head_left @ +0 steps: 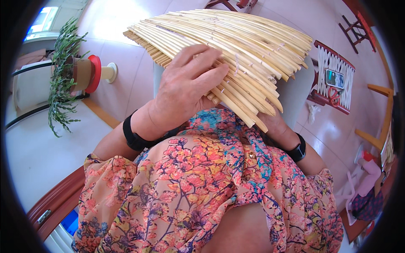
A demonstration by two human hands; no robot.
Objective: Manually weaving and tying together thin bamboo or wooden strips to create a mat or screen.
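Observation:
A pale yellow mat of reed stalks, bound side by side with thin thread, lies across my lap. Its stalks run from the upper left toward the lower right, and the near edge folds over. My left hand grips that near edge, with its fingers curled over the top of the stalks. Cut stalk ends jut out beyond it toward my right wrist. My right hand is under the right end of the mat, against the stalks. The mat hides its fingers. Loose thread ends stick up from the binding.
At the right, a low stool with a white woven seat carries a phone and red-handled scissors. A potted green plant stands at the left beside a white surface. A wooden chair frame is at far right.

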